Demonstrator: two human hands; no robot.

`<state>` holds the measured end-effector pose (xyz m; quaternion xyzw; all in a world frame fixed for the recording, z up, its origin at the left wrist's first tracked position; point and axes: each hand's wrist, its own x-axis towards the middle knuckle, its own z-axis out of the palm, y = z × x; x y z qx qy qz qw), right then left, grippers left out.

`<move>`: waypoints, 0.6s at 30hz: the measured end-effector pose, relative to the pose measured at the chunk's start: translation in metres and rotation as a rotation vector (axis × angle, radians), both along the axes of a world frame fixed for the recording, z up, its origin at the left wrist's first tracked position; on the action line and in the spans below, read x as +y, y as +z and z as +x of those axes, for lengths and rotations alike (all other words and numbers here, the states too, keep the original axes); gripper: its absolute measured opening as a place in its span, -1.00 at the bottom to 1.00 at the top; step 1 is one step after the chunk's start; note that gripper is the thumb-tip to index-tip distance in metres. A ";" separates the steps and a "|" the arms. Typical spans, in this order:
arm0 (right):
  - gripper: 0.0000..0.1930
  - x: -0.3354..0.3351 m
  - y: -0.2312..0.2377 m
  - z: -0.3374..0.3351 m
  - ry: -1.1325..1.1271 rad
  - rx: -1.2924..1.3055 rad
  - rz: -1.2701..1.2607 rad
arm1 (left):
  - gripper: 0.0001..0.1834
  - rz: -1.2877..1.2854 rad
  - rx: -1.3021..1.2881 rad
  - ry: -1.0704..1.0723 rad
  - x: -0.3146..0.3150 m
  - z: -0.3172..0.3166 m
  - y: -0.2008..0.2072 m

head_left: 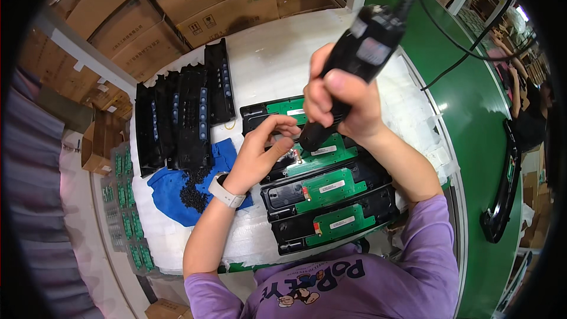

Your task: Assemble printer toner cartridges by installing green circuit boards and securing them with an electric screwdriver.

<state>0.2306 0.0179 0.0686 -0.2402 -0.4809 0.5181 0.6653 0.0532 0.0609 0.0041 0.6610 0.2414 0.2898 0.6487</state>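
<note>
My right hand [348, 97] is wrapped round a black electric screwdriver [360, 47], its cord running up out of view. The tool's nose points down at a black plastic housing with a green circuit board [339, 152]. Beside the nose, my left hand [271, 139] hovers over the same housing, fingers loosely curled, with a gap between thumb and fingers. I make out nothing held there. Two similar housings with boards, a middle one [332, 187] and a near one [342, 223], lie closer to me. Another housing [254, 117] lies behind, partly hidden by my hands.
Several black housings with blue buttons [192, 112] stand at the left. A blue cloth [168, 192] bears a pile of small black screws [194, 192]. Trays of green boards [127, 212] sit beyond the table's left edge. Cardboard boxes [218, 0] line the back; a green surface [472, 118] runs along the right.
</note>
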 end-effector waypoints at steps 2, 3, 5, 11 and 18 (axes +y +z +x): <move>-0.76 -0.001 -0.002 -0.007 -0.017 -0.093 -0.011 | -0.79 0.743 0.309 0.012 0.008 -0.003 0.000; -0.77 0.000 -0.005 -0.008 -0.014 -0.115 -0.008 | -0.77 0.833 0.328 -0.024 0.008 -0.002 0.002; -0.78 0.001 -0.012 -0.012 0.003 -0.120 -0.030 | -0.78 0.842 0.351 -0.060 0.006 -0.003 -0.002; -0.79 0.001 -0.013 -0.016 0.008 -0.164 -0.011 | -0.82 0.823 0.367 -0.084 0.007 -0.005 -0.008; -0.77 0.002 -0.013 -0.027 -0.027 -0.469 0.215 | -0.70 0.737 0.304 -0.031 0.009 -0.006 -0.018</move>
